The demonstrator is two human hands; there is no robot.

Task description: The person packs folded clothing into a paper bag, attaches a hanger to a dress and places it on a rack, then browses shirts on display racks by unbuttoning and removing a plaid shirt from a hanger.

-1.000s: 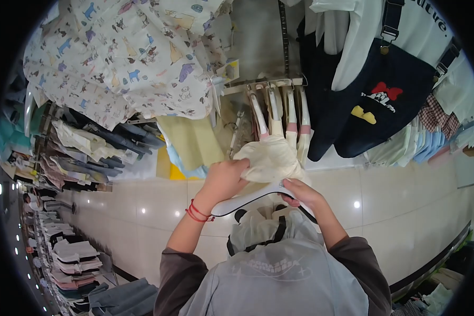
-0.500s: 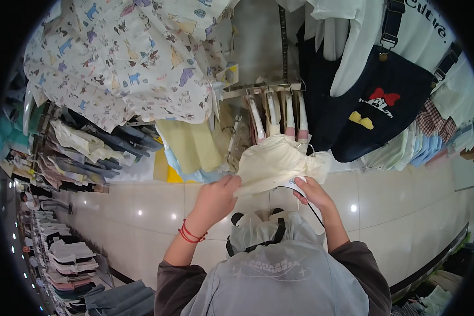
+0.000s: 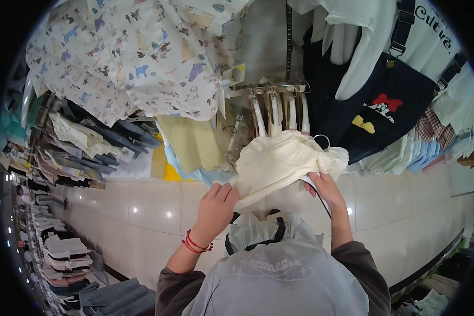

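Observation:
A cream child's garment (image 3: 274,163) with gathered fabric spreads in front of me, a metal hanger hook (image 3: 322,141) standing up at its right end. My left hand (image 3: 216,206) is closed, pinching the lower left edge of the fabric. At the garment's lower right, my right hand (image 3: 325,188) is closed around a white object, mostly hidden by cloth and fingers; its kind I cannot make out. A thin black cord (image 3: 323,199) runs down from it beside my wrist.
A rail (image 3: 268,89) with several white hangers stands just beyond the garment. Animal-print clothing (image 3: 137,58) hangs at upper left, dark overalls (image 3: 379,100) at upper right. Folded clothes (image 3: 68,253) lie at lower left. Glossy tiled floor (image 3: 142,221) lies below.
The cream garment and my right hand have shifted right, and the garment is pulled out wider. More cloth covers the white object. My left hand has moved slightly down.

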